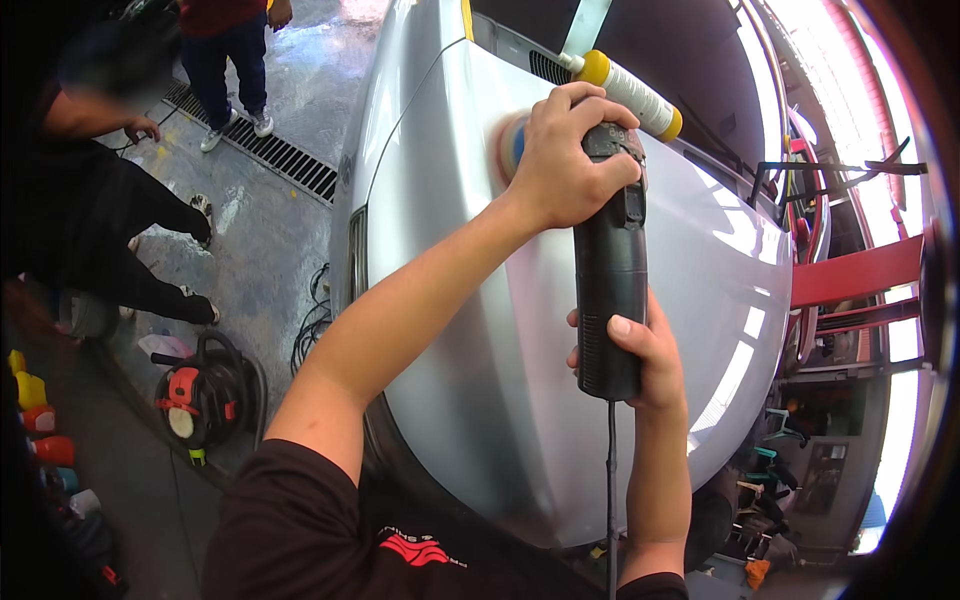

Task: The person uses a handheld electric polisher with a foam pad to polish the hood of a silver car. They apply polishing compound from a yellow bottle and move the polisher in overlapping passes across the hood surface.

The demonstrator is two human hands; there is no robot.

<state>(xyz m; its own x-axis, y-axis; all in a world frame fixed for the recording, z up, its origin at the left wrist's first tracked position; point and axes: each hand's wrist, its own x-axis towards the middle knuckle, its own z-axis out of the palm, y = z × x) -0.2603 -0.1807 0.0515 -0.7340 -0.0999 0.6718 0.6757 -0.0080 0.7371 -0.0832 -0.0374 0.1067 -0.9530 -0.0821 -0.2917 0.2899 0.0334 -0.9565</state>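
A black electric polisher (608, 270) lies along a silver car hood (470, 400). My left hand (570, 155) grips the polisher's head from above. My right hand (640, 355) is wrapped around the rear of its body, where a black cord (611, 500) hangs down. The blurred spinning pad (508, 148) shows just left of my left hand, pressed on the hood. A white bottle with yellow ends (632, 95) rests on the hood near the windscreen, just beyond the polisher.
On the wet concrete floor to the left stand two other people (90, 200), a floor drain grate (262, 150), a black and red vacuum (200, 395) and loose cables (315, 325). Coloured bottles (35, 420) line the far left. A red lift frame (860, 275) stands at the right.
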